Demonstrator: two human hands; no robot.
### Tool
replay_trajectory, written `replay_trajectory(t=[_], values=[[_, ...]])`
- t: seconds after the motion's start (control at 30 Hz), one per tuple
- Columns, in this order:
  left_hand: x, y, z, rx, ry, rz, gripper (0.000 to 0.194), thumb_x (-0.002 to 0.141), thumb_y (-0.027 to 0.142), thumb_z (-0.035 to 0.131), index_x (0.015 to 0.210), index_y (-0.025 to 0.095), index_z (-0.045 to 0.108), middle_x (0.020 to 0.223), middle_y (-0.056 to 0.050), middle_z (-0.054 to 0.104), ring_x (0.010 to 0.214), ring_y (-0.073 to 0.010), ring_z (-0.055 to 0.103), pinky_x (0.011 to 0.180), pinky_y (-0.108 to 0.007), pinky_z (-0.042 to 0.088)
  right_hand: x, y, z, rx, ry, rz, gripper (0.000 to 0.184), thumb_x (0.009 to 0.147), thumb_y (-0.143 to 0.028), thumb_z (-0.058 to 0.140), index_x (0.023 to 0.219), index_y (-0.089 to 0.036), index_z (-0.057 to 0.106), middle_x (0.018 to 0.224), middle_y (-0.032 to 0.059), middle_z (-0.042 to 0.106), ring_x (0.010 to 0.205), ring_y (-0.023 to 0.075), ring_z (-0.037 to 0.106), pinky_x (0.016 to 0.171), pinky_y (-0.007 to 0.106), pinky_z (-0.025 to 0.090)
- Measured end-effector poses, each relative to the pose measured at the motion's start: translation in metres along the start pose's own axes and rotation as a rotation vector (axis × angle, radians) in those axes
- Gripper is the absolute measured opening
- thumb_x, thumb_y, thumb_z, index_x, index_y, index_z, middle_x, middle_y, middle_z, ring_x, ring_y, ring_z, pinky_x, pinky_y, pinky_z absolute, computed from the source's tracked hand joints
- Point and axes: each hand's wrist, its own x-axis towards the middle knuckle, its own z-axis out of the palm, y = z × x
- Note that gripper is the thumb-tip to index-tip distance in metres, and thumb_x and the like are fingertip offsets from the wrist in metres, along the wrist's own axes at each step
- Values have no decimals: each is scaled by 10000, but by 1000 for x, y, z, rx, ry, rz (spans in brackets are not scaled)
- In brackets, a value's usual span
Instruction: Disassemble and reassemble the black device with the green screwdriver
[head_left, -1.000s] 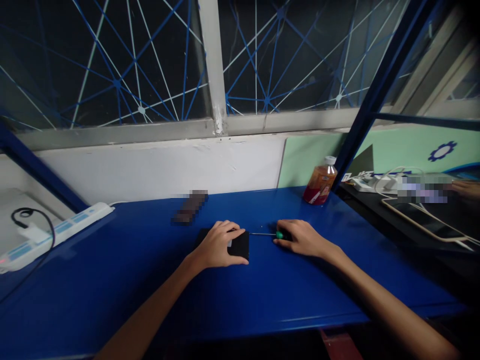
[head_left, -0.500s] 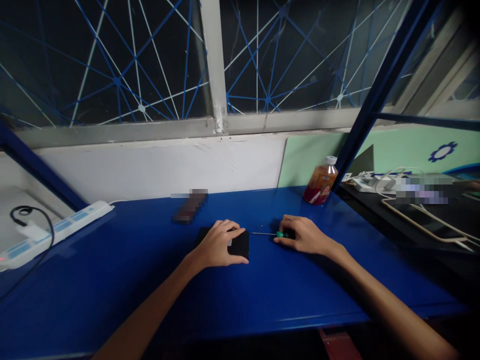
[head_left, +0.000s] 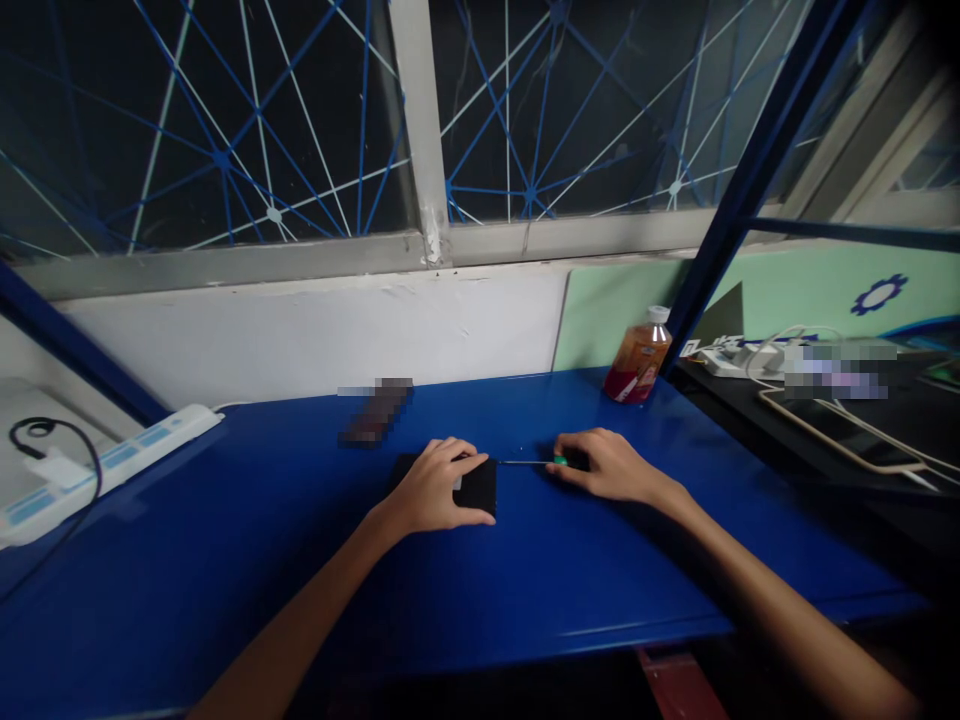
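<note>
A flat black rectangular box (head_left: 478, 492) lies on the blue table. My left hand (head_left: 433, 488) spans it from above, thumb at the near edge and fingers at the far one, holding it down and covering much of its left part. To the right, my right hand (head_left: 606, 467) pinches the green handle of a screwdriver (head_left: 560, 461) between thumb and fingers. The thin metal shaft points left and lies nearly level, its tip at the box's right side near the far corner. Whether the tip sits in a screw is too small to tell.
A blurred-out dark oblong item (head_left: 379, 412) lies behind the box. At the back right stands a bottle (head_left: 637, 358) of orange-red drink. A white power strip (head_left: 112, 470) with a black cable is on the left. A phone (head_left: 844, 430) and cables lie on the dark right-hand surface.
The view has shifted slightly. My right fingers have turned a little around the screwdriver handle, so less of the green shows. My left hand and the box stay in place.
</note>
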Motion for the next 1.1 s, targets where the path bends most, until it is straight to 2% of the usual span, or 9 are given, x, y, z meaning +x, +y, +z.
replay_trajectory(t=[0.13,0.33,0.57,0.9,1.0,1.1], values=[[0,2,-2,-15,-10,15,723,706,634,705,1305,257,557,1207,-94,587,1093,-297,538,949,-486,401,0,1,0,11,5,10,233,863,-426,557,845,-211,648,679,0,640,572,129,520,550,262,282],[2,12,-5,-24,4,96,650,709,626,712,1237,261,610,1351,-88,536,1249,-313,460,1038,-513,322,0,-3,-2,37,3,-6,215,858,-405,564,823,-212,653,653,-10,627,553,121,502,543,262,276],[4,14,-1,-69,-11,115,626,722,617,707,1225,254,619,1310,-92,587,1244,-316,491,1033,-529,323,0,-4,-2,94,-4,-30,225,854,-403,568,794,-202,650,641,-7,622,548,117,499,540,260,285],[5,14,3,-117,9,103,627,735,584,716,1236,224,609,1277,-99,605,1237,-299,499,1045,-493,338,0,-2,-5,96,11,-28,227,841,-404,588,795,-195,661,668,-4,626,568,113,493,554,248,287],[5,14,4,-111,0,94,639,751,586,701,1270,233,581,1304,-96,588,1260,-292,482,1052,-499,339,0,1,-7,101,24,-22,239,843,-410,582,785,-193,662,651,-5,620,564,115,492,556,249,294],[4,15,4,-92,-67,86,690,783,604,655,1361,262,492,1429,-98,482,1334,-311,409,1078,-550,302,0,7,-11,100,69,6,284,859,-448,554,789,-193,659,660,7,630,568,126,504,555,255,304]])
